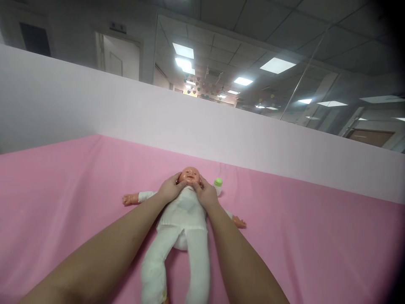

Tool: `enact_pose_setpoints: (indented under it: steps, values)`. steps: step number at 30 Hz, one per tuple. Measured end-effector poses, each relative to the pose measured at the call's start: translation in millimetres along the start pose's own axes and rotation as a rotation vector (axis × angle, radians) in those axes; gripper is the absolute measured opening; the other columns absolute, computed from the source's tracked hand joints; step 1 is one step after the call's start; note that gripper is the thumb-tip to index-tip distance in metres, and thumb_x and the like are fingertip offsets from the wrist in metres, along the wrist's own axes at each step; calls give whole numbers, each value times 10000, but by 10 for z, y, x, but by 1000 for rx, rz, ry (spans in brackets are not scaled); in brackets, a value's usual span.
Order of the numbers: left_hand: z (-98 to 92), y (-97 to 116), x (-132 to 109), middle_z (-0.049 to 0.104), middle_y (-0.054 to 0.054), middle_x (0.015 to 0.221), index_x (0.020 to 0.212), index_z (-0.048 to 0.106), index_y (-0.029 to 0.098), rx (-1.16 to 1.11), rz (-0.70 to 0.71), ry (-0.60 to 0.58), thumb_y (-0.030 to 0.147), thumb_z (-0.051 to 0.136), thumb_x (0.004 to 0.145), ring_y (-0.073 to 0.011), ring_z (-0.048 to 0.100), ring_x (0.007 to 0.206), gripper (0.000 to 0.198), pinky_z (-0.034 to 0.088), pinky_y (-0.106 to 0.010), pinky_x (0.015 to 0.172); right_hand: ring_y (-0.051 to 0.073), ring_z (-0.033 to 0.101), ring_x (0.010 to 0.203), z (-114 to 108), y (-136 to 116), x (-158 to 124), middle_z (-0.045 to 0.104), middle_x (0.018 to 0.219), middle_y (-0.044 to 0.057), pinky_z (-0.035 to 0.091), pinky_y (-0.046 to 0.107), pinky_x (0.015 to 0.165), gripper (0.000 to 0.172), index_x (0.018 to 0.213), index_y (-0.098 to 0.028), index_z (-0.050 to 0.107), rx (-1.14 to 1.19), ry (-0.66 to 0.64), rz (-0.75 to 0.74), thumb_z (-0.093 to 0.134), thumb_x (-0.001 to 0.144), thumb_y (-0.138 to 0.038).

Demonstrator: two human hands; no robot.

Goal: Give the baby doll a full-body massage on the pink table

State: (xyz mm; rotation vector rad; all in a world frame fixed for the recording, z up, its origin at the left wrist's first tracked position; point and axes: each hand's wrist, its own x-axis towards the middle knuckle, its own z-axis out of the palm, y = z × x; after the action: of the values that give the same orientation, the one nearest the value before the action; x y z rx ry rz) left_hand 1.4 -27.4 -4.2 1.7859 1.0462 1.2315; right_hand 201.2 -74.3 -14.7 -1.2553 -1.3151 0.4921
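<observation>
A baby doll in white clothes lies on its back, arms spread and legs toward me. My left hand cups one side of the doll's head, with the thumb near its chin. On the opposite side, my right hand holds the head in the same way, thumb by the jaw. The fingers of both hands curl behind the head and are mostly hidden. Just right of my right hand stands a small baby bottle with a light green cap, partly covered by that hand.
A pink sheet with soft folds covers the surface under the doll. White low walls enclose it at the back and left. Beyond them are a glass partition, a doorway and ceiling lights.
</observation>
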Motion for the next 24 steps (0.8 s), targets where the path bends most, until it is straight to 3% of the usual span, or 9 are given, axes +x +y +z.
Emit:
enact_pose_setpoints:
  steps: [3,7,13,16,19,24]
  values:
    - [-33,2,12,711,-97,1332,1331,667,276,54,31,-21,538,711,837,-353,630,1255,561,433,-423,1075,307,634,1262,-17,-4,5,733,1270,59,390,495,1170,501,1304,-313,708,-51,-10,-31,753,853,-527]
    - [-85,17,5,734,-128,1265,1222,715,266,116,30,24,525,771,792,-390,589,1298,505,386,-431,1103,290,609,1295,-16,8,6,728,1281,42,340,472,1205,446,1260,-319,731,26,9,-34,734,868,-531]
    - [-83,105,-61,745,-109,1231,1242,710,278,196,109,-5,565,666,881,-355,662,1134,463,453,-406,985,305,693,1047,-7,-73,-44,767,1114,47,457,491,1064,687,1373,-347,655,-111,-52,-6,822,758,-604]
    - [-65,160,-78,759,-111,1175,1216,727,264,225,122,11,587,631,900,-345,675,1074,462,471,-398,940,297,701,967,0,-150,-69,769,1072,57,505,465,971,677,1354,-334,667,-202,-39,-6,784,772,-659]
    - [-56,189,-78,751,-107,1189,1266,704,257,295,137,3,605,575,929,-328,676,1068,501,487,-395,924,283,704,955,0,-228,-83,772,1031,57,521,432,941,651,1318,-309,682,-308,-32,-2,714,807,-711]
    - [-48,155,-51,713,-87,1275,1393,626,278,438,151,-44,602,604,907,-303,658,1106,585,503,-401,953,296,708,1056,-7,-293,-81,766,1116,80,529,421,973,828,1405,-258,606,-465,-49,65,685,772,-786]
